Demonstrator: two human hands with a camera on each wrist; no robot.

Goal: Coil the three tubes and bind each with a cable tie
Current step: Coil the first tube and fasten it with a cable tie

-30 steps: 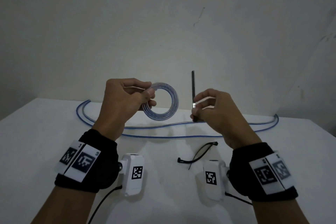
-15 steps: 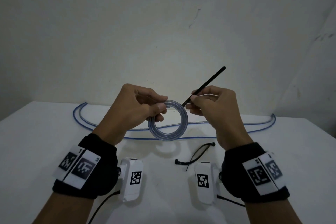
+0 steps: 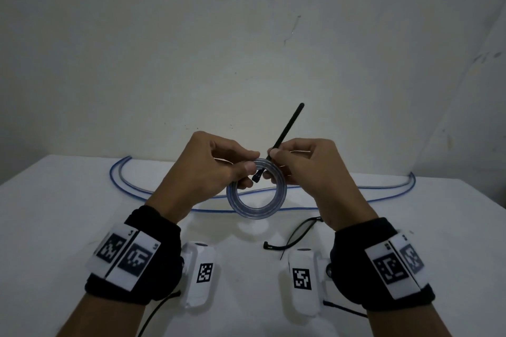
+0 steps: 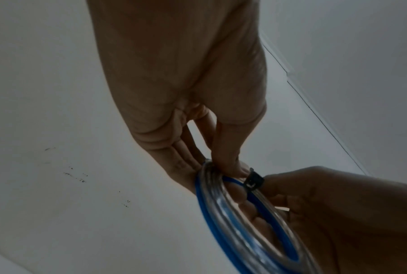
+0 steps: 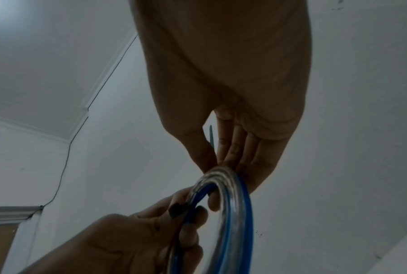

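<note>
Binding step, head view: left hand pinches the coiled tube at its top, above the table; right hand pinches the cable tie, whose head sits inside the ring.
Next move, judged: bring the tail round the turns and feed it into the head, while the coil stays pinched.
Remaining work: two uncoiled tubes lie behind; spare ties lie near the right wrist.
Left wrist view: thumb and fingers clamp clear, blue-striped turns; tie head just beside the thumb.
Right wrist view: thumb and forefinger grip the tie strap; coil stacked neatly, edge-on.
</note>
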